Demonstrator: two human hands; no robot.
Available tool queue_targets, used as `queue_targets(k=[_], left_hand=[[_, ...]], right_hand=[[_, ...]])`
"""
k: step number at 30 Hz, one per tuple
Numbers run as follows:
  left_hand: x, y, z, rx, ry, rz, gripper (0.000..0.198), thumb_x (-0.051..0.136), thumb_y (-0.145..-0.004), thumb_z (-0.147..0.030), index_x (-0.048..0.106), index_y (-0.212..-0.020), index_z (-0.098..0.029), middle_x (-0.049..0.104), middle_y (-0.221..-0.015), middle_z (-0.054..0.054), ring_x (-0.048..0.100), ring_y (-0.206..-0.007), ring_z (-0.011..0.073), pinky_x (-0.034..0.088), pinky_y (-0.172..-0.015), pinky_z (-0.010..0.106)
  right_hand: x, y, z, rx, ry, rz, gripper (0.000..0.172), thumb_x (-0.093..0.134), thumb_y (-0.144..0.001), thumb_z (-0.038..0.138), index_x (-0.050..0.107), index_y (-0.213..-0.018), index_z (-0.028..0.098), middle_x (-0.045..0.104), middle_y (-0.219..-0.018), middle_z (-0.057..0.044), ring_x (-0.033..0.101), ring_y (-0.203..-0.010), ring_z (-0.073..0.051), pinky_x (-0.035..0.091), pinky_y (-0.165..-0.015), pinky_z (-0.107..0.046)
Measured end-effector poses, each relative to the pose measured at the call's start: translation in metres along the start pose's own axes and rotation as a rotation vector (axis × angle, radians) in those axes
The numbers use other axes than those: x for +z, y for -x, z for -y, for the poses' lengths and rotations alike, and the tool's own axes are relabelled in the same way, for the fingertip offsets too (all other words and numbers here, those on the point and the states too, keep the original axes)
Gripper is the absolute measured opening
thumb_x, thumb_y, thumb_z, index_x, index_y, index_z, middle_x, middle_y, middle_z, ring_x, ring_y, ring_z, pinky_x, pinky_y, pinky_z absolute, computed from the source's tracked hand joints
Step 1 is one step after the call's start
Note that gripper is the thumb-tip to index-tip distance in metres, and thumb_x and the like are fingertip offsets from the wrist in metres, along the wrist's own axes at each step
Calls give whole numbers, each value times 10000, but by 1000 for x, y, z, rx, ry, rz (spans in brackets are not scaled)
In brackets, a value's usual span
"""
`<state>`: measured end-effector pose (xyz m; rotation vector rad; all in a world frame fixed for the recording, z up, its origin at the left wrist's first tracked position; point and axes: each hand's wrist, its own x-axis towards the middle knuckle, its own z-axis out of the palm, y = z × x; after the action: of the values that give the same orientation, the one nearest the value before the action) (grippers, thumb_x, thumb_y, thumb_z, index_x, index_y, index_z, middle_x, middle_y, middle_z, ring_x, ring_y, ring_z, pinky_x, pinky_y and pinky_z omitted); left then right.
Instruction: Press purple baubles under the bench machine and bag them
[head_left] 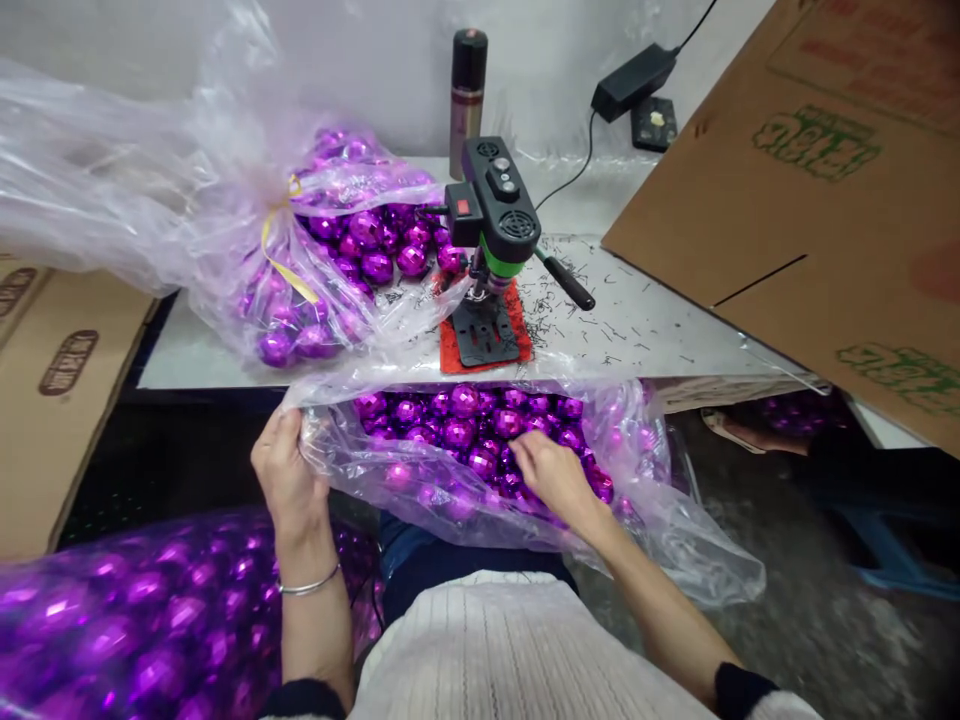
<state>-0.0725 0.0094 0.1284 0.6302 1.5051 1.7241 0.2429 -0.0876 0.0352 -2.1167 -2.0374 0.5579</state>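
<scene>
My left hand (289, 460) pinches the left rim of a clear plastic bag (697, 530) that lies across my lap at the table's front edge. Inside the bag's wide mouth are many shiny purple faceted balls (459, 432). My right hand (551, 475) reaches in over them, its fingers curled together and touching the balls; whatever is between the fingertips is hidden. Just beyond the bag, a small black and green bench drill press (499, 215) stands on a red mat (450, 350).
On the table (600, 345), dark shavings lie scattered around the drill. Another bag of purple balls (367, 230) with a yellow tie sits left, a spray can (466, 100) behind. Cardboard boxes flank both sides (810, 220). A large ball-filled bag (150, 620) is lower left; a person's foot (731, 432) shows right.
</scene>
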Motion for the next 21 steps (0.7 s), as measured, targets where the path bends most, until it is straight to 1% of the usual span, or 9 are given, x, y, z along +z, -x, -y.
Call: queue_targets(k=[2,3,4,6,8,11,16,19,21], left_hand=[[2,0,1,0,-14,-1,246,815,-725,-340,633,-690,-179,675,-685,-27,586,-594,94,503,-553,200],[3,0,2,2,-18,-3,242,812,-731,-347,639,-702,-180,675,-685,-28,588,-595,95,509,-558,199],[3,0,2,5,-23,-4,239,809,-738,-351,644,-710,-181,675,-685,-29,591,-598,97,514,-564,199],[3,0,3,10,-28,-4,240,811,-746,-353,645,-717,-182,677,-687,-31,598,-600,98,524,-574,199],[1,-1,4,11,-31,-6,234,810,-753,-345,646,-721,-180,677,-682,-34,600,-591,97,522,-568,196],[-1,-1,4,8,-27,-18,195,784,-773,-313,656,-724,-175,683,-677,-32,597,-578,93,514,-556,191],[3,1,4,5,-14,-38,139,766,-756,-282,691,-724,-169,705,-702,-16,604,-595,94,520,-566,192],[4,1,3,7,-25,-36,126,769,-750,-283,711,-747,-171,723,-728,-11,611,-601,98,515,-552,189],[3,2,2,10,-28,-31,130,773,-750,-286,722,-765,-167,721,-722,-9,608,-592,99,510,-543,189]], right_hand=[[-11,-27,-8,-6,6,-117,462,311,-1049,233,657,-1348,165,729,-1263,-173,699,-1146,-284,538,-1009,-398],[-13,-42,-11,-6,16,-139,487,314,-1032,199,623,-1405,152,701,-1339,-189,664,-1232,-303,523,-1061,-424],[-15,-55,-14,2,37,-127,504,335,-1007,167,602,-1434,142,683,-1378,-203,629,-1293,-326,509,-1092,-454],[-12,-78,-19,0,77,-39,566,389,-946,105,558,-1485,130,658,-1433,-221,585,-1360,-358,473,-1137,-510],[-5,-91,-23,-37,90,41,640,435,-900,73,511,-1531,148,624,-1499,-212,557,-1407,-362,415,-1192,-545],[4,-98,-34,-84,61,74,659,528,-894,134,483,-1550,170,624,-1511,-190,556,-1419,-351,349,-1238,-541],[10,-98,-49,-74,27,61,671,641,-924,386,472,-1537,170,674,-1431,-186,575,-1380,-371,360,-1218,-537],[11,-93,-45,-58,11,24,673,605,-948,395,438,-1552,150,658,-1438,-214,555,-1395,-389,369,-1201,-557],[12,-80,-38,-35,10,-24,680,566,-962,355,400,-1577,120,625,-1473,-239,537,-1416,-400,387,-1191,-569]])
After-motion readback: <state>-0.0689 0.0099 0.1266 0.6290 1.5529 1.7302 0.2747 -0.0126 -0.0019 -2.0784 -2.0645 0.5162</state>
